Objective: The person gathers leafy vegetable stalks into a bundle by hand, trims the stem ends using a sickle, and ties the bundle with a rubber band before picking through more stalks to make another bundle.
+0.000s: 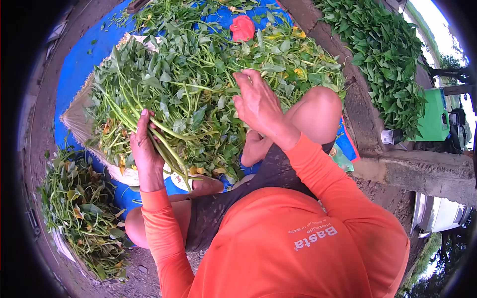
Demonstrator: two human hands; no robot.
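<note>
My left hand (145, 149) is closed round a bunch of long green leafy stems (171, 155), whose cut ends hang towards my lap. Over the pile, my right hand (261, 104) has its fingers drawn together on a single green leafy stem (206, 88) that stretches off to the left; the exact grip is partly hidden. Beneath both hands spreads a large heap of leafy greens (154, 67) with some yellowed leaves, lying partly on a pale woven sack (79, 119).
Under the heap lies a blue tarp (74, 84). A second pile of greens (82, 213) with yellowing leaves is at lower left. A pinkish-red bundle (242, 28) sits at the back. To the right are a concrete ledge (417, 169), more leafy greens (377, 54) and a green container (432, 116).
</note>
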